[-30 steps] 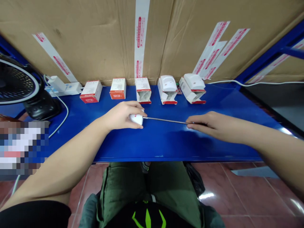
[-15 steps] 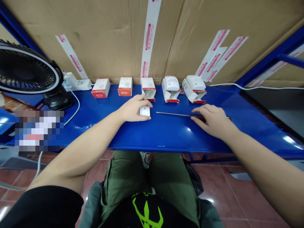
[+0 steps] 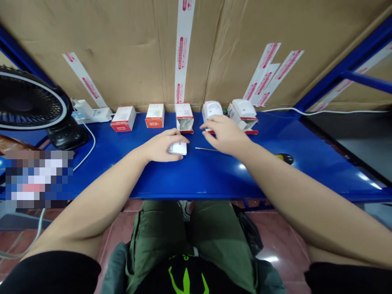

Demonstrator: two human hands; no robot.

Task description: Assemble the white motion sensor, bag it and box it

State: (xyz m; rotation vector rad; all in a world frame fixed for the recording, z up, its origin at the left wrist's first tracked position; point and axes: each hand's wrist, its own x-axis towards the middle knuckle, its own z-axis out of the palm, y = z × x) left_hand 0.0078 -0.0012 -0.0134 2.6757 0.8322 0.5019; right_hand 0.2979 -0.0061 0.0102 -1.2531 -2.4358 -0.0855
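Observation:
My left hand (image 3: 167,146) is wrapped round a small white detector (image 3: 180,148) with a red mark, resting on the blue table (image 3: 171,179). Fingers and thumb cover its left part. My right hand (image 3: 225,132) holds nothing, its fingers apart and reaching left in front of a box topped by a white detector (image 3: 212,108). Beneath my right hand and forearm lies a long screwdriver; its thin metal shaft (image 3: 204,149) and its black and yellow handle (image 3: 286,158) show, the middle hidden. Just behind my left hand stands a white and red box (image 3: 184,112), its front flap open.
Two closed boxes (image 3: 123,118) (image 3: 154,115) stand at the back left. At the back right, another white detector (image 3: 244,108) sits on an open box. A black fan (image 3: 27,108), a power strip (image 3: 98,115) and a cable are at the left. Cardboard (image 3: 128,49) lines the back.
My right hand has let go of the screwdriver and moved left and away from me, towards the boxes. My left hand keeps hold of the white detector. The whole view has shifted slightly.

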